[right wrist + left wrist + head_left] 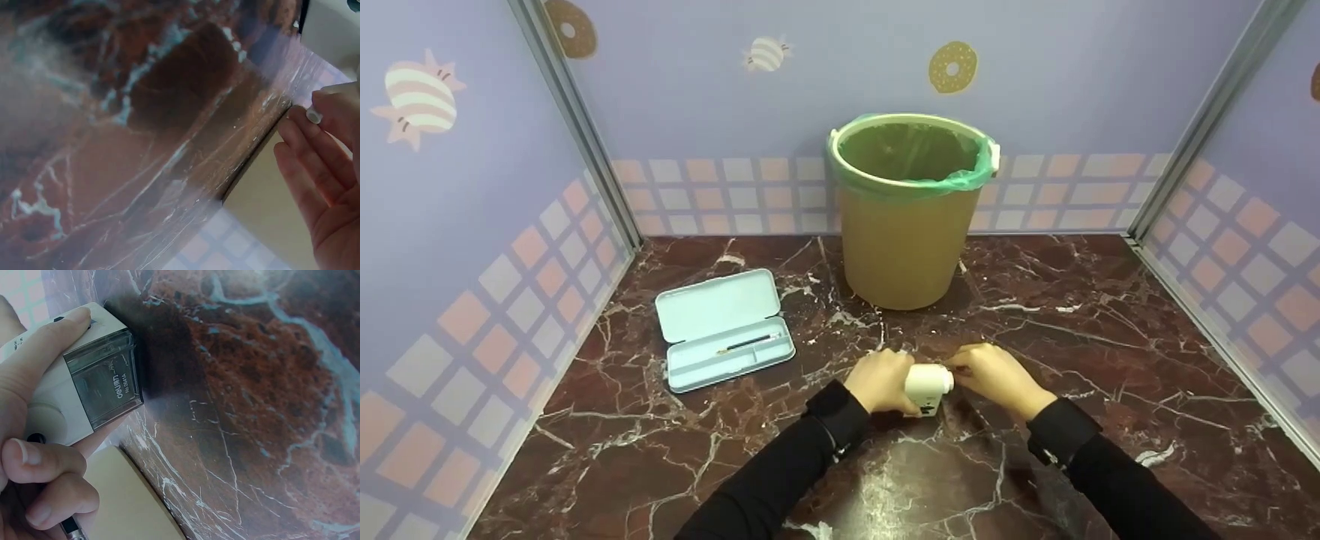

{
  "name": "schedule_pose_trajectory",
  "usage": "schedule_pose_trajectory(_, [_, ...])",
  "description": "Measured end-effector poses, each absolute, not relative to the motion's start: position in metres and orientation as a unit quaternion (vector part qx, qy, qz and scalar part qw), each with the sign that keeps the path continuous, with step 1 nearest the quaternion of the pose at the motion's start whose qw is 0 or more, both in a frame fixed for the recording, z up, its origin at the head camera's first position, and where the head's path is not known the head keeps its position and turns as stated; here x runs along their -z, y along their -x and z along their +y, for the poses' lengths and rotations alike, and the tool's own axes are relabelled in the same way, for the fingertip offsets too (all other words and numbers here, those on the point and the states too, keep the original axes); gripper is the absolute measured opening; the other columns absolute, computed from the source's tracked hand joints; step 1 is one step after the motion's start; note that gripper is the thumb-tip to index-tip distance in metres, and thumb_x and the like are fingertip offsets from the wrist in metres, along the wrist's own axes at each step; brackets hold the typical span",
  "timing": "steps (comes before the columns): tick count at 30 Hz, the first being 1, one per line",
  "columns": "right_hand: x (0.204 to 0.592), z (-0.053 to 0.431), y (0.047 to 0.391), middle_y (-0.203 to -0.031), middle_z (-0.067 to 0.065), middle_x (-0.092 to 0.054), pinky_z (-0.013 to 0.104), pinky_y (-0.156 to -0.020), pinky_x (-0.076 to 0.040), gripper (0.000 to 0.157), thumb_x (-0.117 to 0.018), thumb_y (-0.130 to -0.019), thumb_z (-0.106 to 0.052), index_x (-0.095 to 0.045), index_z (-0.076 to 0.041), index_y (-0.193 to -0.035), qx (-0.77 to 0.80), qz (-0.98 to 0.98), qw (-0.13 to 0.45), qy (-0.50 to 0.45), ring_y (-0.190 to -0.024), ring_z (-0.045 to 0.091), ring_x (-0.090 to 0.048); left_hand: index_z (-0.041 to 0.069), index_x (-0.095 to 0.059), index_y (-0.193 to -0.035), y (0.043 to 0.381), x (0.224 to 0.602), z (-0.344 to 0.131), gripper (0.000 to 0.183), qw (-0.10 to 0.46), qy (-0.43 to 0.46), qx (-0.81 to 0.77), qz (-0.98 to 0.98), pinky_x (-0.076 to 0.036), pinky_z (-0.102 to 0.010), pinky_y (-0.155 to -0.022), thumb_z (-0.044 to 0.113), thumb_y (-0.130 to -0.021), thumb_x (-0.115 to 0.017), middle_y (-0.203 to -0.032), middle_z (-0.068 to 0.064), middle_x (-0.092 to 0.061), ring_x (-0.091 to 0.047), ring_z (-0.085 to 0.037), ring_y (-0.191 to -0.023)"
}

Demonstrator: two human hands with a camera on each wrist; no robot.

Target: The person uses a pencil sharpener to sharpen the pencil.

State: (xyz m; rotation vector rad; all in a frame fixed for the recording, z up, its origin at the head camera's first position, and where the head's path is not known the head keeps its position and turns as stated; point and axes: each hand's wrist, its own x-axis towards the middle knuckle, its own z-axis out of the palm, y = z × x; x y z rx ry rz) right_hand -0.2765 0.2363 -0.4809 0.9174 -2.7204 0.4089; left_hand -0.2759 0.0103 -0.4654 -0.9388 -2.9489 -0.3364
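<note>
A white pencil sharpener (pixel 924 384) with a clear shavings drawer (pixel 107 379) lies on its side on the dark marble table. My left hand (pixel 880 381) grips its body, thumb on one face. In the left wrist view, curled fingers also cover a slim dark stick with a silvery end (pixel 72 529), seemingly a pencil, mostly hidden. On the sharpener's right my right hand (pixel 996 376) pinches a small white crank knob (pixel 314 116) between thumb and forefinger, its other fingers extended.
To the left, a light blue pencil case (pixel 718 304) lies with its lid up and a dark pencil (pixel 748 343) inside. A tan bin (pixel 911 247) lined with a green bag (pixel 971 178) stands behind the hands. Patterned walls enclose the table's back and sides.
</note>
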Motion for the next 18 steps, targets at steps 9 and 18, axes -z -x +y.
schedule_pose_trajectory(9, [0.489, 0.238, 0.266, -0.067, 0.000, -0.065, 0.028, -0.055, -0.050, 0.017, -0.080, -0.077, -0.004, -0.068, -0.010, -0.067, -0.155, -0.923, 0.089, -0.340, -0.059, 0.009, -0.058, 0.011, -0.071, -0.099, 0.277, 0.466, 0.010, 0.053, 0.008, 0.302, 0.113, -0.946, -0.060, -0.033, -0.068, 0.041, -0.063, -0.095, -0.094, -0.004, -0.076, -0.071, -0.020, -0.079])
schedule_pose_trajectory(18, [0.490, 0.242, 0.255, -0.078, 0.003, -0.075, 0.022, -0.059, -0.052, 0.005, -0.078, -0.084, -0.004, -0.078, -0.008, -0.084, -0.196, -0.917, 0.050, -0.344, -0.066, 0.006, -0.063, 0.010, -0.072, -0.097, 0.278, 0.467, 0.010, 0.052, 0.018, 0.309, 0.110, -0.944, -0.059, -0.034, -0.068, 0.041, -0.062, -0.095, -0.093, -0.004, -0.076, -0.072, -0.021, -0.079])
